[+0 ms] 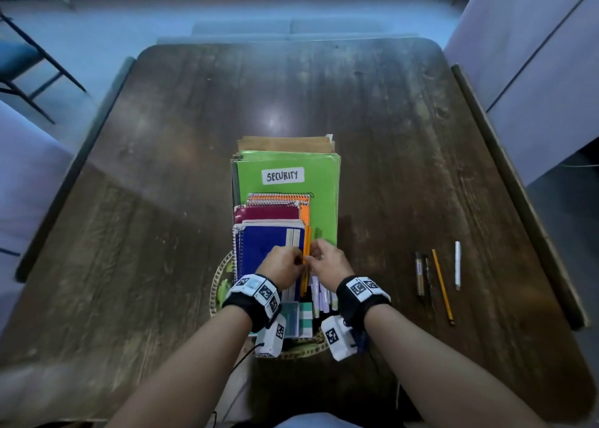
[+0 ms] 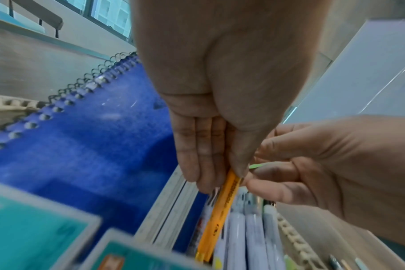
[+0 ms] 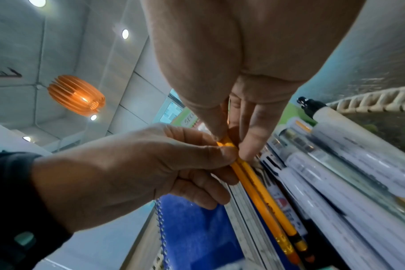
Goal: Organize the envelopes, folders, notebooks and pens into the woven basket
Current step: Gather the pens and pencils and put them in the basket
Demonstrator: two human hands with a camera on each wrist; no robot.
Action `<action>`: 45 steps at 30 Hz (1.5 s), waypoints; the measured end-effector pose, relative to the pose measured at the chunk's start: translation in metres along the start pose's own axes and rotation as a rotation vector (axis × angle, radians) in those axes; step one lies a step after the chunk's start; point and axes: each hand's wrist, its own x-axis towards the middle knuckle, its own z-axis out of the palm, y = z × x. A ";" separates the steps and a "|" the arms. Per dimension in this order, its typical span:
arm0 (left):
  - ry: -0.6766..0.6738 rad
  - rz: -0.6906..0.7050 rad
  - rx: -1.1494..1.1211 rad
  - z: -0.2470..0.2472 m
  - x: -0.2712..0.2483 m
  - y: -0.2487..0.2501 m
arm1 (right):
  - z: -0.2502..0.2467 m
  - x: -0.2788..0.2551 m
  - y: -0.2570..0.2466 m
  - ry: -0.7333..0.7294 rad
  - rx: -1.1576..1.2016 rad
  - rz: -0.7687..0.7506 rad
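Observation:
The woven basket (image 1: pixel 216 285) stands mid-table and holds brown envelopes (image 1: pixel 285 144), green folders (image 1: pixel 321 200) labelled SECURITY, spiral notebooks with a blue notebook (image 1: pixel 265 243) in front, and white pens (image 1: pixel 324 294). Two yellow pencils (image 3: pixel 261 197) stand between the blue notebook (image 3: pixel 192 228) and the white pens (image 3: pixel 335 164). My left hand (image 1: pixel 300 261) and right hand (image 1: pixel 313 259) meet over them, and each pinches the pencils' upper part between thumb and fingers. From the left wrist, only one pencil (image 2: pixel 222 210) shows below my left hand (image 2: pixel 222 180).
On the table (image 1: pixel 372 119) to the right of the basket lie a dark pen (image 1: pixel 420 273), a yellow pencil (image 1: pixel 442 286) and a white pen (image 1: pixel 457 265). Teal and white small boxes (image 1: pixel 296 319) sit at the basket's near end. Chairs surround the table.

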 end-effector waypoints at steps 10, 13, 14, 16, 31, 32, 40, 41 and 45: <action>-0.028 -0.116 0.026 0.023 -0.005 -0.006 | 0.021 0.008 0.006 0.098 -0.254 0.067; -0.025 -0.133 0.071 0.020 -0.002 -0.003 | 0.018 0.007 0.004 0.114 -0.240 0.083; -0.030 -0.137 0.070 0.020 -0.002 -0.001 | 0.017 0.007 0.004 0.119 -0.230 0.087; -0.037 -0.142 0.044 0.020 0.001 0.004 | 0.015 0.006 0.004 0.120 -0.217 0.083; 0.058 -0.079 0.032 0.031 0.007 0.053 | -0.040 -0.006 0.036 0.223 -0.118 0.082; 0.059 -0.061 0.025 0.035 0.010 0.062 | -0.050 -0.008 0.042 0.249 -0.117 0.089; -0.030 0.114 -0.060 0.091 0.032 0.150 | -0.141 -0.031 0.118 0.402 -0.164 0.263; -0.057 0.122 -0.067 0.098 0.035 0.158 | -0.151 -0.034 0.128 0.414 -0.159 0.295; -0.143 0.126 -0.084 0.131 0.048 0.186 | -0.179 -0.045 0.167 0.436 -0.144 0.418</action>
